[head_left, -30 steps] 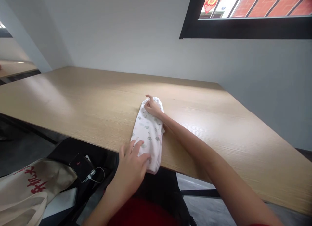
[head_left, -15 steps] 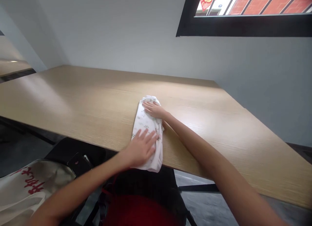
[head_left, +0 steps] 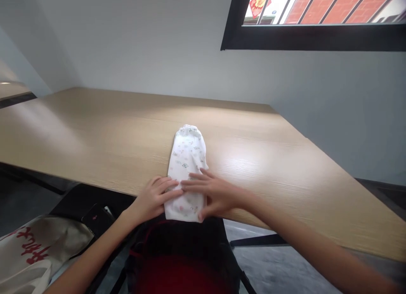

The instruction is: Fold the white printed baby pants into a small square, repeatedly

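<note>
Two hands: both lie flat and open, fingers extended, on the near end of the garment [head_left: 187,158]; neither grips it.
Left hand [head_left: 154,197]: palm down at the left edge, fingertips on the cloth.
Right hand [head_left: 217,196]: palm down over the right edge, fingers pointing toward the left hand.
Garment: small, white, printed, folded into a narrow strip; lies on the table [head_left: 95,129], near end at the front edge.
Below left: tote bag [head_left: 28,251] with red lettering, phone [head_left: 94,215] beside it.
</note>
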`<state>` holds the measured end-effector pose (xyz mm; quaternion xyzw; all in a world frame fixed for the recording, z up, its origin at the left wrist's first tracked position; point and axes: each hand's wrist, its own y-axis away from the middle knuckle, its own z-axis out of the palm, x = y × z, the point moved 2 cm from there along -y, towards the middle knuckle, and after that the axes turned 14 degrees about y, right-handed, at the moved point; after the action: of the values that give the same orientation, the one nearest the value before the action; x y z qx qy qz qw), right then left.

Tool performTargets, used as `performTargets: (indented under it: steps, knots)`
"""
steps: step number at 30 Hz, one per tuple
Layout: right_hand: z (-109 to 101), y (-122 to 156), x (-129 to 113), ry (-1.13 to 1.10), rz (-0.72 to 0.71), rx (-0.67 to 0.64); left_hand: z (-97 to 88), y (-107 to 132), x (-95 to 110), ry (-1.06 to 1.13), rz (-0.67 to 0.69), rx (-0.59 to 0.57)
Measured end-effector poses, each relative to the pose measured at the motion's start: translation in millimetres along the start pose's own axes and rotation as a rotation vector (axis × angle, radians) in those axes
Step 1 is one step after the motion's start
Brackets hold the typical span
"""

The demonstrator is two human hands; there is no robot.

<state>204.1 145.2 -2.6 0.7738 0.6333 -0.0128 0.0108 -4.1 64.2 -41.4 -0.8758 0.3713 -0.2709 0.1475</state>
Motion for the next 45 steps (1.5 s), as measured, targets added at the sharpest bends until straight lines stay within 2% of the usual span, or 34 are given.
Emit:
performTargets:
  steps: [3,6,10,13,15,18,22,24,25,27,30,33,36,38,40,43,45]
  knots:
    - [10.1,18.8,-27.6,0.162,0.015,0.160,3.2,-8.3,6.4,0.124,0.061,0.092]
    - [10.6,20.5,-47.7,0.225,-0.014,0.330,-4.4,-9.6,16.8,0.338,-0.002,0.151]
    - [-13.6,21.2,-82.7,-0.068,0.025,0.457,-29.4,1.7,44.0,0.634,-0.158,0.104]
    - [-34.0,22.4,-94.6,-0.324,0.139,0.484,-50.1,2.1,60.0,0.769,-0.364,0.091]
    - [-40.4,16.8,-80.5,-0.399,0.268,0.491,-60.1,-11.0,53.5,0.728,-0.501,0.156]
    - [-38.5,-5.0,-26.5,-0.450,0.496,0.445,-62.5,-48.4,12.2,0.577,-0.593,0.206]
    - [-28.2,-35.0,52.4,-0.314,0.800,0.283,-47.5,-92.8,-57.7,0.330,-0.650,0.236]
    - [-24.3,-42.3,70.5,-0.187,0.881,0.255,-38.3,-98.9,-71.5,0.246,-0.653,0.291]
    - [-22.8,-44.7,72.9,-0.123,0.885,0.269,-33.4,-98.1,-70.5,0.209,-0.634,0.303]
    - [-19.3,-49.7,68.2,0.020,0.826,0.309,-21.9,-91.6,-56.3,0.159,-0.563,0.278]
    - [-10.9,-62.2,58.8,0.239,0.680,0.300,0.1,-77.1,-22.1,0.139,-0.427,0.159]
    - [-3.5,-78.9,69.0,0.375,0.593,0.263,21.4,-61.2,6.1,0.052,-0.341,0.034]
    - [-5.3,-89.2,88.3,0.390,0.597,0.287,30.3,-44.1,23.7,-0.004,-0.331,-0.035]
    - [-10.9,-87.4,89.7,0.415,0.584,0.314,28.5,-32.9,31.3,0.016,-0.321,-0.058]
    - [-15.9,-77.3,74.4,0.449,0.460,0.313,23.4,-22.1,34.4,0.039,-0.320,-0.056]
    - [-16.7,-46.8,30.6,0.403,0.212,0.249,15.0,-7.0,29.1,0.036,-0.344,-0.001]
    - [-12.7,-20.8,1.9,0.337,0.168,0.195,11.0,1.4,22.2,0.027,-0.332,0.033]
